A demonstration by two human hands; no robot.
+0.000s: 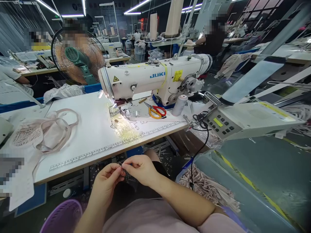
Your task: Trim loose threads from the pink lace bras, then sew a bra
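Both my hands meet below the front edge of the white sewing table [92, 136]. My left hand [108, 179] and my right hand [139, 168] are each closed in a pinch on a small dark piece [122, 165] between the fingertips; it is too small to name. Above them on the table stands a white JUKI sewing machine [150, 79], its needle area lit brightly. Pale pink garments [48, 131] lie heaped on the table's left part.
Orange-handled scissors [157, 111] and a thread cone [179, 105] lie by the machine. A control box [243, 119] with a cable sits to the right, above a bin of pink straps [206, 187]. A fan [77, 58] stands behind. A purple basket [62, 216] is at lower left. People work at the tables behind.
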